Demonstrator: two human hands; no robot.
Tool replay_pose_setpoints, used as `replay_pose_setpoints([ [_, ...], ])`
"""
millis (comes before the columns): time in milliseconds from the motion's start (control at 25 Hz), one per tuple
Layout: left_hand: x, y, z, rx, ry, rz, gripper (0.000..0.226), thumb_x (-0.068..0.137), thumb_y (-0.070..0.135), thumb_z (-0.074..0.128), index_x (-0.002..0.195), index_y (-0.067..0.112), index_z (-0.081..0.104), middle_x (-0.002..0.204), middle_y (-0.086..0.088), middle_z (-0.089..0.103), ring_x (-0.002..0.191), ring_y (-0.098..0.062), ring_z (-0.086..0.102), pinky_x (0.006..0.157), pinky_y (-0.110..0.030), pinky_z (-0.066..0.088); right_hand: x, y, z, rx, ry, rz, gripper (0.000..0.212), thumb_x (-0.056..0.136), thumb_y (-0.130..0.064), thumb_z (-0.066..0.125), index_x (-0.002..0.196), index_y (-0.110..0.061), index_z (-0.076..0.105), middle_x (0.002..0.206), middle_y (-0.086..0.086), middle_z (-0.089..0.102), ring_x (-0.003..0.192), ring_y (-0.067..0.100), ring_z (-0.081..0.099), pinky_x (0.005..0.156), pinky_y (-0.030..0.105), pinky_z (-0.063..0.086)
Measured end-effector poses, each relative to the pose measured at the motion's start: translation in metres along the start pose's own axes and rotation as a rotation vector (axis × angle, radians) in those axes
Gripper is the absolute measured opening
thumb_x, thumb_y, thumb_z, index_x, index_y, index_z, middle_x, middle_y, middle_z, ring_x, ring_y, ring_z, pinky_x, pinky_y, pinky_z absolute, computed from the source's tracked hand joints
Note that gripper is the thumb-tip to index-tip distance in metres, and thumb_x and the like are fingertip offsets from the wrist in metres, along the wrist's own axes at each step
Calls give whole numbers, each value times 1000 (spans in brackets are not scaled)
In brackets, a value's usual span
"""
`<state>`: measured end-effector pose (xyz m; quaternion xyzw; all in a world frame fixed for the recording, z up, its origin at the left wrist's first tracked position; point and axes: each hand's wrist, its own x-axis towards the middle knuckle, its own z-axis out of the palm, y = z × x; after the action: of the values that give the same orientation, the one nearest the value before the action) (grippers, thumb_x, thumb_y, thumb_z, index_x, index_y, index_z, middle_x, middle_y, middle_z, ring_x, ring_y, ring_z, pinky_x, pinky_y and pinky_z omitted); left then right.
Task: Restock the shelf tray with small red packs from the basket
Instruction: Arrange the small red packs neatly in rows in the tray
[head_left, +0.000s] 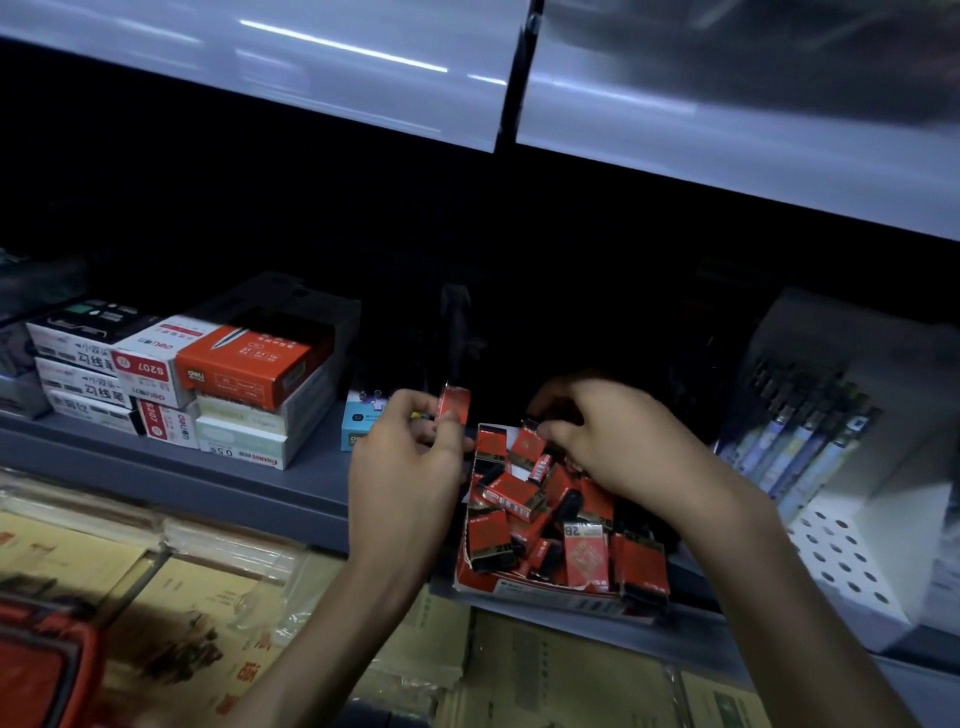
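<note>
A red cardboard shelf tray (540, 592) sits on the grey shelf, filled with several small red and black packs (519, 496) lying jumbled. My left hand (410, 467) is just left of the tray and pinches one small red pack (455, 404) upright above it. My right hand (608, 436) reaches over the tray's far end, its fingertips closed on another red pack (527, 441) that stands tilted among the rest. A red basket (47, 670) shows at the bottom left corner.
Stacked boxes of pens and staples (208, 384) fill the shelf to the left. A small blue box (358, 421) stands behind my left hand. A white pen display (841, 467) rises on the right. Wrapped paper goods (197, 613) lie on the lower level. Another shelf hangs overhead.
</note>
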<state>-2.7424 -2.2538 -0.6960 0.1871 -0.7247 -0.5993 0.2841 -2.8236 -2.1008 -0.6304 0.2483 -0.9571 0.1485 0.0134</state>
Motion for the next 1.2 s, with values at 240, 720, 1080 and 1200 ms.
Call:
replay_pose_setpoints([
  [240, 2, -1, 1, 3, 5, -4, 8, 99, 29, 61, 92, 27, 63, 75, 10, 77, 66, -8, 72, 73, -48, 60, 5, -3, 4, -34, -26, -4, 18, 101, -33, 60, 117, -38, 66, 99, -12, 59, 78, 2, 54, 61, 17, 40],
  [720, 2, -3, 1, 7, -1, -3, 6, 98, 27, 60, 93, 29, 62, 76, 13, 77, 68, -7, 72, 73, -46, 60, 6, -5, 5, 48, -9, 106, 8, 97, -32, 65, 103, -37, 70, 77, -17, 51, 76, 7, 53, 68, 24, 41],
  [1080, 2, -7, 0, 18, -12, 24, 6, 98, 28, 61, 93, 28, 62, 76, 12, 77, 66, -8, 71, 70, -44, 59, 11, -17, 19, -15, 14, 191, 2, 89, -30, 74, 88, -30, 72, 83, -13, 66, 96, 16, 67, 80, 27, 51],
  [1200, 3, -9, 0, -6, -12, 18, 7, 99, 27, 61, 92, 28, 63, 76, 12, 77, 65, -9, 71, 69, -44, 60, 7, -17, 20, -27, 65, 193, 7, 90, -33, 71, 97, -32, 72, 93, -10, 67, 98, 17, 66, 78, 27, 48],
])
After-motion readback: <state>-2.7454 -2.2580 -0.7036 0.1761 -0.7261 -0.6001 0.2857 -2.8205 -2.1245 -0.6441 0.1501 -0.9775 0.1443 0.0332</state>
